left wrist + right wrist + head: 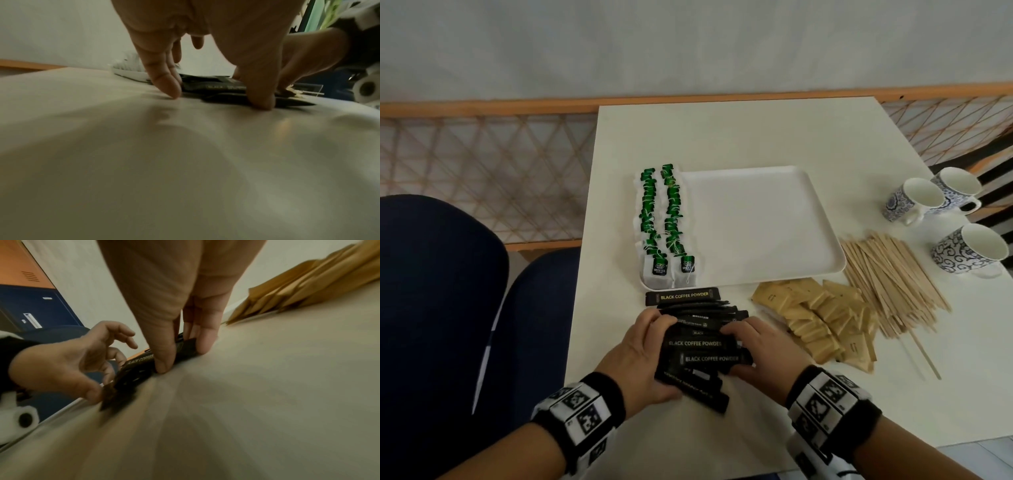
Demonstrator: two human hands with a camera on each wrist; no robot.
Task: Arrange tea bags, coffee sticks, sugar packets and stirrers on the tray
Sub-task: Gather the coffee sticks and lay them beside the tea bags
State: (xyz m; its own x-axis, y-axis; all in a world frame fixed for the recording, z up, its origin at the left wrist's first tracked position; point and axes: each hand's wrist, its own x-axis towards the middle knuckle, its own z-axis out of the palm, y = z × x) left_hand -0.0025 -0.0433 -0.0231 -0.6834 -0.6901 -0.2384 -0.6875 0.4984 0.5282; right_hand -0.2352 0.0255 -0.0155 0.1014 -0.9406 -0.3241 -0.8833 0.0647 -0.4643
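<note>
A loose pile of black coffee sticks [698, 346] lies on the white table just in front of the tray. My left hand [650, 353] grips the pile's left ends and my right hand [750, 349] grips its right ends. In the right wrist view the thumb and fingers [162, 365] pinch the coffee sticks [139, 369]. One stick [683, 296] lies apart by the tray's edge. The white tray [756, 222] holds two rows of green tea bags [661, 219] along its left side. Brown sugar packets [818, 318] and wooden stirrers [893, 284] lie in heaps to the right.
Three blue-patterned mugs [914, 198] [959, 188] [969, 250] stand at the table's right edge. A dark blue chair [441, 291] is at the left, beside the table. A wooden lattice railing [482, 164] runs behind.
</note>
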